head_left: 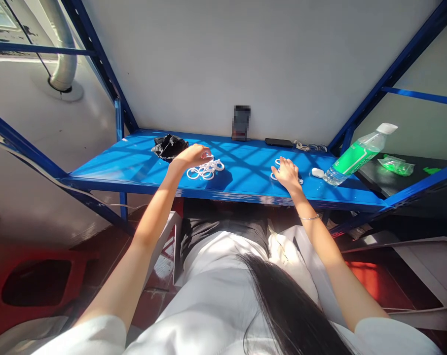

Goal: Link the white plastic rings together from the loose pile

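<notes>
White rings lie in a loose pile on the blue shelf, a little left of the middle and near its front edge. From my seat I see the left hand over the back edge of this pile. Its fingers are bent downward and the tips meet the rings at the top of the pile. I cannot tell if they really pinch one ring or only touch it.

The right hand is well apart from the pile, further right on the same shelf. It lies flat with the fingers spread, holding nothing, and it covers a smaller group of rings, which shows only at the edges of the hand. A thin bracelet is on this wrist.

Just beside the right hand there is a small white object, and next to it a plastic bottle with a green label, which is tilted. A crumpled black bag sits behind the left hand. At the back wall stand a blurred phone and a flat black device.
</notes>
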`<move>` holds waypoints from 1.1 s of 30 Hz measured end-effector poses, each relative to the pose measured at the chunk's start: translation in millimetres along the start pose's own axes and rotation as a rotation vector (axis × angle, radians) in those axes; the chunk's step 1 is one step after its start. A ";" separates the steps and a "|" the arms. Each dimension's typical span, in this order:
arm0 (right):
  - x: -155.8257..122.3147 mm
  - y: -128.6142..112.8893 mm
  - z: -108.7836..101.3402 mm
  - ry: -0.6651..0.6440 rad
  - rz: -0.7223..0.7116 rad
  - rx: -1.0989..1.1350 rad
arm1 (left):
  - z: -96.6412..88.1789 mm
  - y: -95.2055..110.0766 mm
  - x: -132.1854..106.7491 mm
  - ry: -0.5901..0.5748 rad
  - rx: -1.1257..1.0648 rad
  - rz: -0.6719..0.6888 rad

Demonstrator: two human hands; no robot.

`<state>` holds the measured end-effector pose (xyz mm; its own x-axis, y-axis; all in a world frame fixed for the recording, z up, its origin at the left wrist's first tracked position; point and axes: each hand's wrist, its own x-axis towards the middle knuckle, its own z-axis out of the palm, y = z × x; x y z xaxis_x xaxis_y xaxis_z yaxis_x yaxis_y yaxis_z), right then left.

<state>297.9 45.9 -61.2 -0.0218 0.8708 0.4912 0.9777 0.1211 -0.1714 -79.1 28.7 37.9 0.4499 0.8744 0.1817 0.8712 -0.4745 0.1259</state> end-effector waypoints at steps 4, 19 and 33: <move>0.7 5.2 0.5 -0.047 -0.014 -0.004 | -0.5 3.7 -1.6 -0.009 -0.021 -0.002; -14.2 -50.1 -24.2 -0.153 -0.460 0.226 | 13.0 19.3 3.1 -0.063 -0.013 0.065; -32.6 -87.3 -18.0 -0.179 -0.644 0.355 | 68.9 73.4 14.8 -0.089 -0.127 0.415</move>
<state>217.0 -1.6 -46.9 -0.6288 0.6367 0.4464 0.6351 0.7517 -0.1775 5.0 13.8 -17.3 0.7764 0.6100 0.1585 0.5848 -0.7910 0.1800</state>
